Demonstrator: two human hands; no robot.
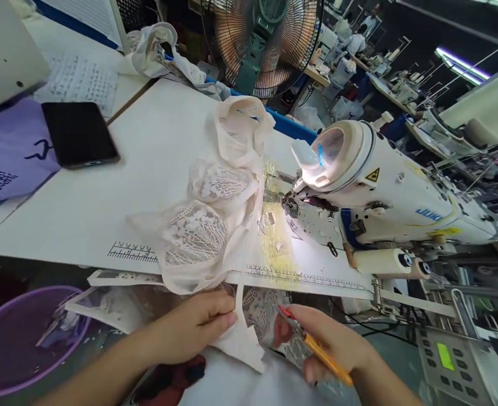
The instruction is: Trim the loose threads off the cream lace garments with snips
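"So, where is the work, and what is each hand doing?"

"A cream lace bra [196,231] lies on the white counter [147,152], its cups spread in a row toward the far side, the nearest drooping over the front edge. A narrow pale strip [239,304] hangs over that edge too. The left hand [198,321] has its grip closed, thumb against fingers, on pale fabric just beside the strip; exactly which layers it pinches is hidden. The right hand [337,338] has its grip wrapped around an orange-handled tool [323,354], apparently thread snips. The red tip points up and left, apart from the strip. I cannot tell whether the blades are parted."

"And what would make this step go well?"

"Probably a firm left pinch close to the strip, so the cloth lies flat and taut. The tip seems best kept angled away from the left thumb, and clear of the lace panel [259,304] hanging just behind it, since open lace could snag easily. A white piece with a stepped edge [249,349] hangs below the pinch; I would keep it from folding under the blades."

"Does the JUKI sewing machine [376,186] get in the way?"

"No, its lit needle area is well apart from both hands. Letting the bra rest on the counter should keep its weight from tugging."
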